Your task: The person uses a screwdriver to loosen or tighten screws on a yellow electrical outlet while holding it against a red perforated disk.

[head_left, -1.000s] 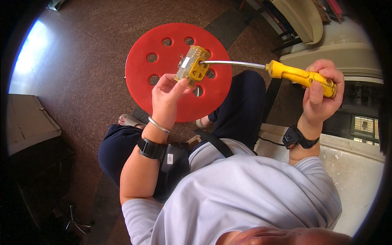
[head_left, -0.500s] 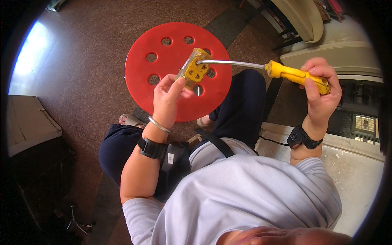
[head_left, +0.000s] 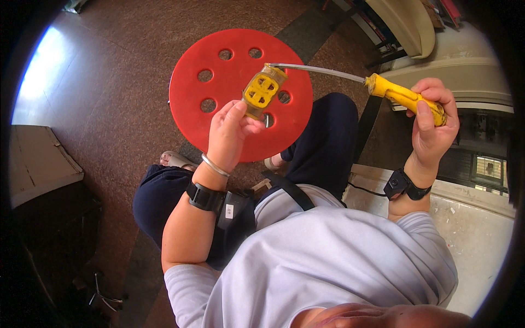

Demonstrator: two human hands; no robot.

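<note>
A yellow socket block (head_left: 261, 91) with dark slots and a worn, brownish casing is pinched at its near end between the thumb and fingers of my left hand (head_left: 229, 123). It is held above a red round stool (head_left: 191, 123). My right hand (head_left: 433, 112) grips the worn yellow handle of a long screwdriver (head_left: 407, 98) off to the right. The thin metal shaft reaches left, and its tip is at the top edge of the socket block, seemingly touching it. Some fingertips behind each thing are hidden.
Several round holes pierce the stool seat. My legs (head_left: 328, 131) straddle its near side. At left stands a pale box (head_left: 44, 161) above a dark object. A cream-coloured ledge (head_left: 476, 235) runs along the right, with a curved beige panel (head_left: 407, 27) at the upper right.
The screwdriver tip has moved from a slot on the socket block's face up to its top edge. The block has turned slightly, and its slotted face shows more fully.
</note>
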